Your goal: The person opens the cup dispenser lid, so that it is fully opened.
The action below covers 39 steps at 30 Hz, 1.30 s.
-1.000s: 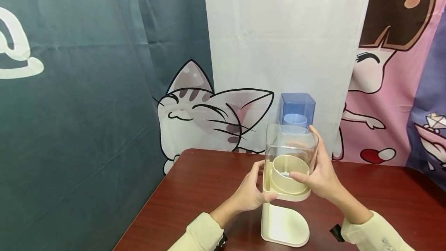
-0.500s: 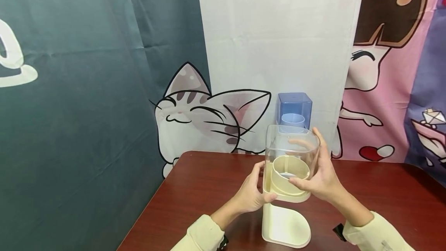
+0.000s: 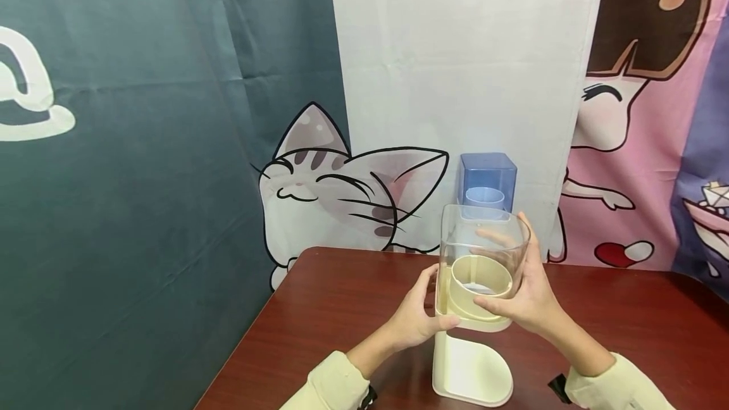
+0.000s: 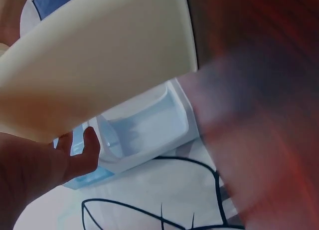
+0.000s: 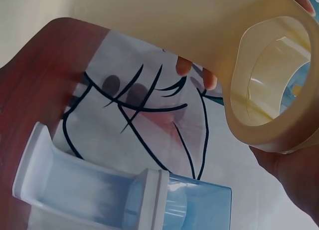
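Presently, from afar, I see a clear-topped cream stand [image 3: 467, 299] over a red-brown table [image 3: 347, 296], contact unclear, left hand [image 3: 414, 316] half-curled gripping its cream middle, right hand [image 3: 531, 299] half-curled round its clear wall, a blue stand [image 3: 490, 173] behind.

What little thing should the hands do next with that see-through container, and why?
Maybe the right hand should gently wiggle the clear container to check its fit. It's curved around the container's side, while the left hand grips the cream stand underneath, and I can't tell whether the container is fixed in place.
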Motion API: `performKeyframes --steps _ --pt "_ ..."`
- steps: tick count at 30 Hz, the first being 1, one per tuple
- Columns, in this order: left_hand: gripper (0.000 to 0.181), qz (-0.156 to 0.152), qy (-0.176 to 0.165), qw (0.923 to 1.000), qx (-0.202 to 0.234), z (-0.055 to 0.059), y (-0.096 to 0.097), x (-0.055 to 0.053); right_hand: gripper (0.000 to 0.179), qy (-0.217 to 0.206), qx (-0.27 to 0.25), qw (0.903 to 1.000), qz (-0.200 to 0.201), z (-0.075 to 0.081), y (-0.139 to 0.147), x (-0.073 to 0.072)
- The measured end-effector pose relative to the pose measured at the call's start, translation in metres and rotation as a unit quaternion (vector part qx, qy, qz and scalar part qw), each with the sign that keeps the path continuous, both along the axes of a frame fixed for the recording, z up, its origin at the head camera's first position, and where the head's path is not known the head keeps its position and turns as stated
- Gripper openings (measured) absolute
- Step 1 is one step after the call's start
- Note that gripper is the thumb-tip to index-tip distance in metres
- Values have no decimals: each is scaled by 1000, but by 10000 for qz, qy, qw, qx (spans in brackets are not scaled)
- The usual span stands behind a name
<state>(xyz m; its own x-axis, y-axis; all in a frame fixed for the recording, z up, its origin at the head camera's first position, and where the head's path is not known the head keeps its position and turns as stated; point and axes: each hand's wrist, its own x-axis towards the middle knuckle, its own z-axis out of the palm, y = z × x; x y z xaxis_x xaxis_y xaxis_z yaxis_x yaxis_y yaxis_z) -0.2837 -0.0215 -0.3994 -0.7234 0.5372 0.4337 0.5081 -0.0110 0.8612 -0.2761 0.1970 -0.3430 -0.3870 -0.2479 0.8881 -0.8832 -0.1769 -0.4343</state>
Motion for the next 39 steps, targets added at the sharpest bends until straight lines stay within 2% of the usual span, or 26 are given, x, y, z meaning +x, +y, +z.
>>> performKeyframes --steps 5,13,21,28,31,36,39 --pt "91 59 71 9997 234 -1 1 1 136 -116 -45 9999 -38 -2 0 0" --pt "84 230 84 9996 136 2 3 1 132 -204 -176 9996 69 -1 -1 2" --pt "84 343 103 9993 53 1 6 -3 130 -999 137 9906 -924 3 6 7" --pt "83 356 241 9991 -45 -2 6 -7 129 -996 15 9927 -677 4 5 7" --pt "84 314 256 9992 -63 -4 5 -6 132 -836 -47 9953 -493 2 3 8" --pt "83 452 499 9976 -128 -7 4 -5 132 -311 -322 9990 -15 -1 -2 4" --pt "82 447 507 9977 -28 -8 4 -7 130 -115 -414 9991 45 0 -4 1"
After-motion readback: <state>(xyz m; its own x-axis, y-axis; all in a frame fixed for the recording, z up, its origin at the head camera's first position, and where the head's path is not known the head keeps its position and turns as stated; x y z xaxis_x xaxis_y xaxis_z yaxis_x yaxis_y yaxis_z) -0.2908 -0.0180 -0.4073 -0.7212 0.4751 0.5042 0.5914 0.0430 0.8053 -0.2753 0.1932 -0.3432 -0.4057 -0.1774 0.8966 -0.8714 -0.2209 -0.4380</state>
